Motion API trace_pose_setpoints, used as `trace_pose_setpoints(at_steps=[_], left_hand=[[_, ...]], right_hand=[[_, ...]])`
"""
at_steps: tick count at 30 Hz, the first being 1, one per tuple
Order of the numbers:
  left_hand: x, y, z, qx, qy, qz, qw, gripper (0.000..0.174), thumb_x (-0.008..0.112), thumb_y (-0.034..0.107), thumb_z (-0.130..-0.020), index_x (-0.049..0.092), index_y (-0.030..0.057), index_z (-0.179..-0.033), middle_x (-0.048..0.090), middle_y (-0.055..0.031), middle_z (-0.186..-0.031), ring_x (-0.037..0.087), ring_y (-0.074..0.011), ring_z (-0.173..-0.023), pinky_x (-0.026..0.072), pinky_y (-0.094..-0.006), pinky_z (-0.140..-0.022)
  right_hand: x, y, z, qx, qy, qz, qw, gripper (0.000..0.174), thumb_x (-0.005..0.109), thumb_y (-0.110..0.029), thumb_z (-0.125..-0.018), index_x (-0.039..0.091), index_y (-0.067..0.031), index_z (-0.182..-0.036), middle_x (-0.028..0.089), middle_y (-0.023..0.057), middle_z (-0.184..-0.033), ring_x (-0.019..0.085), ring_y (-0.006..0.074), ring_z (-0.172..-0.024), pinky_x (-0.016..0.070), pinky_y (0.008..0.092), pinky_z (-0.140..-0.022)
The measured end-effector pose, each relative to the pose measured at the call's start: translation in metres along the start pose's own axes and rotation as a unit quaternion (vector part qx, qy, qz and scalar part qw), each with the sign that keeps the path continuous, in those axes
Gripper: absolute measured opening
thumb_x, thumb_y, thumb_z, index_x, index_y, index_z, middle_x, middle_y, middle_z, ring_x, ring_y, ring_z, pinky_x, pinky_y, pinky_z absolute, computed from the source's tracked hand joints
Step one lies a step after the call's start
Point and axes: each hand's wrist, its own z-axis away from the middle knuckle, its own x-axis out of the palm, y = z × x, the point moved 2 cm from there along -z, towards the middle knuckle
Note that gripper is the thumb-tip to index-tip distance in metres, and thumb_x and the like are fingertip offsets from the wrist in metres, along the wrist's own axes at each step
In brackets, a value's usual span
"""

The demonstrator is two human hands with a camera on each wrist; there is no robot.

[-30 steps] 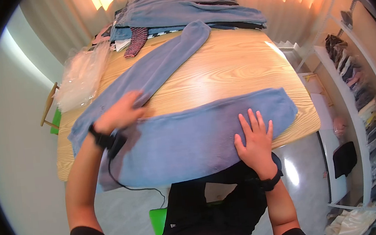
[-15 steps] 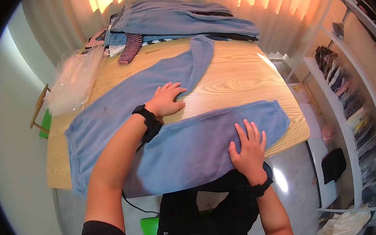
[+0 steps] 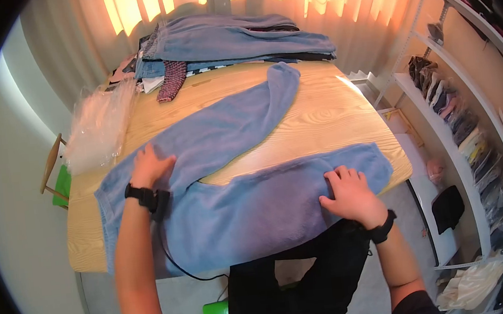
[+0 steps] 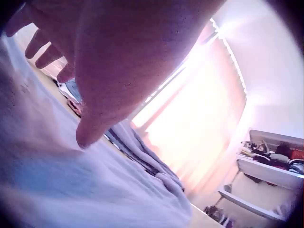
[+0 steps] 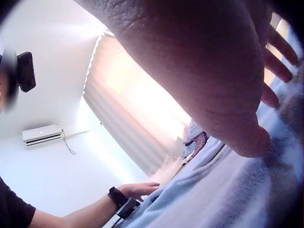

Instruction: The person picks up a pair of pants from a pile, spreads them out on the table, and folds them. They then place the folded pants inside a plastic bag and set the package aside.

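Observation:
A pair of blue fleece pants [image 3: 239, 215] lies spread on the wooden table [image 3: 320, 111], its waistband [image 3: 106, 222] at the left and its two legs fanned apart toward the right. One leg slants to the far side; the other runs along the near edge, with a purplish shaded patch. My left hand [image 3: 150, 168] rests on the far leg close to the waistband, fingers spread over the cloth. Near the cuff of the near leg, my right hand [image 3: 355, 195] touches the fabric with lightly bent fingers. In the right wrist view its fingertips [image 5: 270, 97] lie on the cloth.
Folded pants and other clothes [image 3: 234, 40] are piled at the table's far edge, a knitted sleeve [image 3: 173, 83] hanging off. Clear plastic bags [image 3: 96, 126] lie at the left. Shelves of clothes [image 3: 475, 153] stand at the right. A cable [image 3: 193, 276] trails from my left wrist.
My left hand has passed over the pants to the right, then back left to near the waistband. The far leg now lies broader. My right hand stays near the cuff, its fingers more bent.

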Motion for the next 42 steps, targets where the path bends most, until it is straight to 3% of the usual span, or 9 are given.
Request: trace_pose_setpoints(at_steps=[2, 5, 8, 10, 15, 18, 28, 35, 42], left_hand=[[-0.001, -0.014, 0.011, -0.138, -0.021, -0.102, 0.985, 0.105, 0.074, 0.06, -0.068, 0.029, 0.0073, -0.147, 0.027, -0.0246, -0.15, 0.028, -0.0404, -0.139, 0.0329, -0.0501, -0.108], [0.003, -0.029, -0.008, -0.153, -0.118, -0.054, 0.98, 0.125, 0.075, 0.07, -0.058, 0.017, 0.01, -0.151, 0.011, -0.0213, -0.157, 0.011, -0.0402, -0.144, 0.0231, -0.0589, -0.111], [0.002, -0.03, -0.016, -0.137, -0.128, -0.046, 0.981, 0.131, 0.075, 0.073, -0.054, 0.015, 0.0096, -0.152, 0.008, -0.0223, -0.157, 0.007, -0.04, -0.145, 0.0164, -0.0613, -0.111], [0.003, -0.027, -0.015, -0.127, -0.113, -0.045, 0.984, 0.132, 0.074, 0.075, -0.054, 0.014, 0.0092, -0.152, 0.006, -0.0225, -0.157, 0.004, -0.0401, -0.145, 0.0125, -0.0609, -0.112], [0.012, -0.037, -0.014, -0.074, -0.066, -0.024, 0.995, 0.135, 0.072, 0.078, -0.052, 0.014, 0.0073, -0.152, 0.004, -0.0236, -0.157, -0.003, -0.04, -0.146, 0.0013, -0.0581, -0.113], [0.011, -0.039, -0.019, -0.06, -0.037, -0.02, 0.997, 0.129, 0.071, 0.076, -0.057, 0.018, 0.0058, -0.151, 0.008, -0.0231, -0.157, 0.0, -0.0383, -0.146, 0.0006, -0.0573, -0.113], [0.031, -0.063, -0.036, -0.077, 0.119, 0.048, 0.989, 0.092, 0.063, 0.05, -0.082, 0.023, -0.0008, -0.147, 0.03, -0.0217, -0.151, 0.016, -0.0364, -0.144, 0.0071, -0.051, -0.115], [0.035, -0.077, -0.039, -0.067, 0.116, 0.028, 0.991, 0.081, 0.064, 0.05, -0.081, 0.037, 0.0057, -0.143, 0.029, -0.0187, -0.152, 0.016, -0.0352, -0.144, 0.0074, -0.0524, -0.115], [-0.003, -0.074, -0.022, -0.134, 0.085, -0.027, 0.987, 0.078, 0.065, 0.053, -0.079, 0.043, 0.0095, -0.14, 0.033, -0.0153, -0.151, 0.019, -0.0345, -0.144, 0.0096, -0.0587, -0.112]], right_hand=[[-0.006, -0.006, -0.029, -0.062, 0.029, -0.023, 0.997, 0.051, 0.063, -0.033, -0.079, 0.055, -0.0044, -0.121, 0.054, 0.016, -0.116, 0.049, 0.0336, -0.114, 0.0367, 0.0467, -0.099], [-0.019, -0.024, -0.091, -0.161, 0.052, -0.134, 0.977, 0.047, 0.064, -0.026, -0.081, 0.055, -0.0029, -0.12, 0.055, 0.0157, -0.118, 0.055, 0.0297, -0.111, 0.0433, 0.0427, -0.096], [-0.003, -0.025, -0.17, -0.137, -0.058, -0.402, 0.904, 0.049, 0.065, -0.025, -0.083, 0.051, -0.0034, -0.125, 0.057, 0.013, -0.116, 0.056, 0.0289, -0.112, 0.0465, 0.0427, -0.093], [0.009, -0.025, -0.211, 0.009, -0.17, -0.826, 0.537, 0.056, 0.063, -0.022, -0.086, 0.041, -0.0052, -0.134, 0.052, 0.0127, -0.123, 0.054, 0.0307, -0.115, 0.0468, 0.0432, -0.093], [0.041, -0.003, -0.269, 0.025, -0.04, -0.924, 0.381, 0.047, 0.059, -0.014, -0.087, 0.039, -0.0048, -0.128, 0.042, 0.019, -0.133, 0.051, 0.0363, -0.119, 0.0477, 0.0484, -0.094], [0.063, 0.018, -0.282, -0.022, -0.026, -0.96, 0.277, 0.04, 0.059, -0.014, -0.086, 0.038, -0.0043, -0.118, 0.03, 0.0232, -0.142, 0.039, 0.0427, -0.13, 0.0368, 0.057, -0.105], [0.043, 0.035, -0.273, 0.063, 0.106, -0.935, 0.332, 0.085, 0.061, -0.017, -0.079, 0.01, -0.0073, -0.147, 0.0, 0.023, -0.156, 0.001, 0.032, -0.147, 0.008, 0.0538, -0.115], [0.022, 0.027, -0.254, 0.164, 0.124, -0.896, 0.393, 0.098, 0.059, -0.02, -0.077, -0.004, -0.0062, -0.151, -0.002, 0.024, -0.156, 0.0, 0.0298, -0.147, 0.0074, 0.0538, -0.115], [0.02, 0.024, -0.249, 0.092, 0.116, -0.92, 0.363, 0.075, 0.058, -0.014, -0.078, 0.02, -0.0061, -0.143, 0.017, 0.0206, -0.149, 0.023, 0.0335, -0.14, 0.0184, 0.0542, -0.113]])
